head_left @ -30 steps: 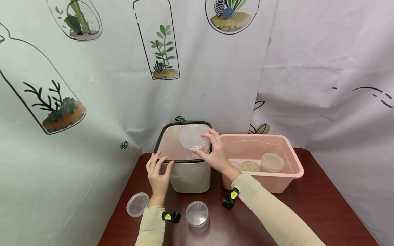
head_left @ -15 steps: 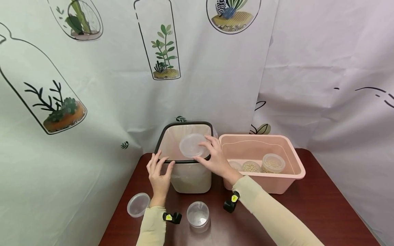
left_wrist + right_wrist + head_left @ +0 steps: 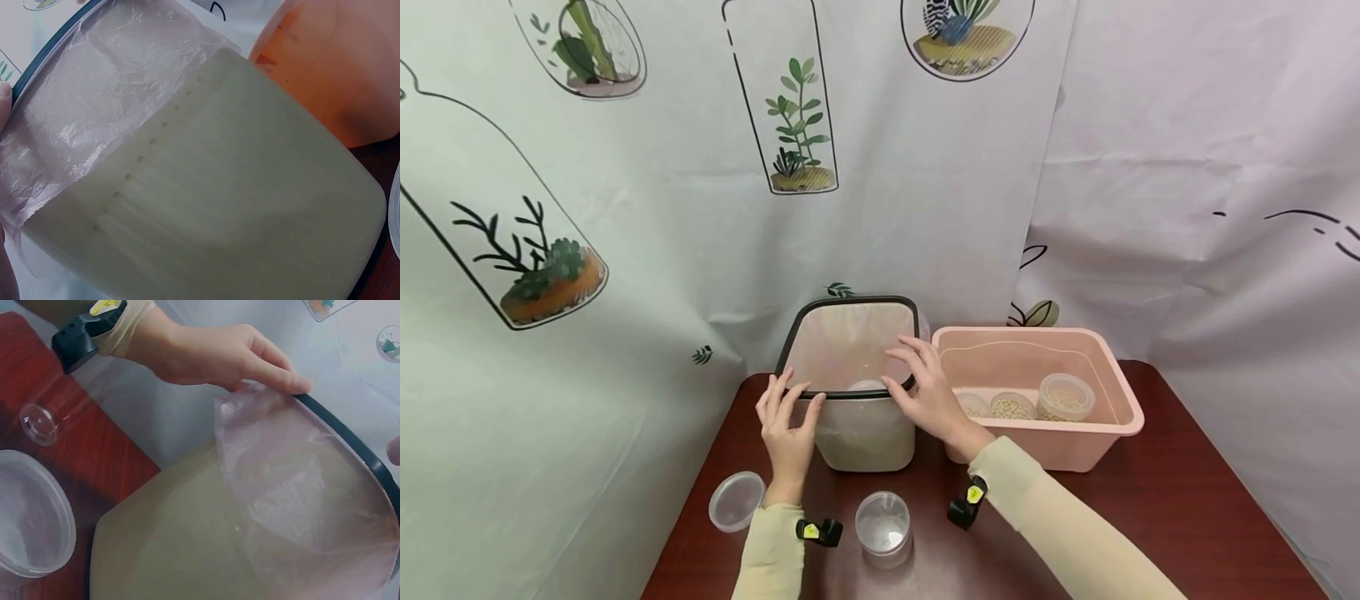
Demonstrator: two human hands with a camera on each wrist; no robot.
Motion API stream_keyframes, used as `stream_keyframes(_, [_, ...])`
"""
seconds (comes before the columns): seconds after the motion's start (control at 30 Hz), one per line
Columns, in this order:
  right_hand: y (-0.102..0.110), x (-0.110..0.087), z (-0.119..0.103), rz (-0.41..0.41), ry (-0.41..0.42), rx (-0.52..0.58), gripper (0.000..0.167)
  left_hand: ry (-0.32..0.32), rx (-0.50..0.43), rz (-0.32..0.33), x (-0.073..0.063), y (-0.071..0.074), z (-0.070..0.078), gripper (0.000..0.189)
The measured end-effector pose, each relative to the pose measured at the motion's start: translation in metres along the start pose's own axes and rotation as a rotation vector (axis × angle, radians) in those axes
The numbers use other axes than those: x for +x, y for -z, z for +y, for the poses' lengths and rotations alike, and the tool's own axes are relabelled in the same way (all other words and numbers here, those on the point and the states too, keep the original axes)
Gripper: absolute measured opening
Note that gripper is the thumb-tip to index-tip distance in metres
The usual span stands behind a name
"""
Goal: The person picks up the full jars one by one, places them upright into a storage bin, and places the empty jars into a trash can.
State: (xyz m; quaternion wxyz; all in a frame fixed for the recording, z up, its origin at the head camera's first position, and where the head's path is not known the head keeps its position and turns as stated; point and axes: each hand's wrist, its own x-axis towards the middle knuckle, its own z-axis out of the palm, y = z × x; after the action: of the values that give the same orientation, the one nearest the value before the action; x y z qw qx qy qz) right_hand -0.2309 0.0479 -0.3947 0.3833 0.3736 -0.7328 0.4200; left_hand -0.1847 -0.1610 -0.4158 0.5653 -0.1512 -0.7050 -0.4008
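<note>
My left hand (image 3: 788,433) holds the front left of the black rim (image 3: 842,394) of a pale trash bin (image 3: 865,437). A thin translucent bag lines the bin and folds over its rim, as the left wrist view shows. My right hand (image 3: 931,392) hovers by the bin's front right corner, thumb and fingers apart with nothing between them. Just behind the front rim, inside the bin, the top of a round clear plastic tub (image 3: 867,386) shows; the rest of it is hidden.
A pink rectangular basin (image 3: 1037,433) stands right of the bin, holding several round tubs, some with pale beans (image 3: 1011,407). On the dark red table (image 3: 1120,517) are a clear round tub (image 3: 882,529) and a clear lid (image 3: 737,502). A printed curtain (image 3: 917,233) hangs behind.
The right hand lowered the round clear tub into the bin and let it go; the tub has dropped behind the front rim. My left hand has stayed at the rim.
</note>
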Motion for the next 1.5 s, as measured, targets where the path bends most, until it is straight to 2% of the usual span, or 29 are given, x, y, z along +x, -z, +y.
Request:
stream_keyframes(0.13, [0.000, -0.003, -0.002, 0.030, 0.009, 0.009, 0.043, 0.001, -0.005, 0.004, 0.000, 0.000, 0.000, 0.033])
stream_keyframes(0.57, [0.004, -0.019, -0.014, 0.089, 0.087, 0.031, 0.039, -0.004, -0.008, 0.004, 0.001, 0.000, -0.003, 0.030])
stream_keyframes(0.83, [0.003, -0.037, -0.026, 0.109, 0.171, 0.034, 0.036, -0.014, -0.002, 0.013, 0.000, 0.001, -0.006, 0.030])
stream_keyframes(1.13, [-0.005, -0.063, -0.028, 0.093, 0.230, 0.054, 0.036, -0.015, -0.013, 0.008, 0.002, 0.000, -0.004, 0.030])
stream_keyframes(1.33, [-0.009, -0.082, -0.030, 0.056, 0.188, 0.048, 0.036, -0.009, -0.012, 0.010, 0.002, 0.000, -0.004, 0.033])
stream_keyframes(1.5, [-0.011, -0.101, -0.033, -0.013, 0.152, 0.061, 0.037, -0.002, -0.016, 0.008, 0.003, 0.000, -0.004, 0.034])
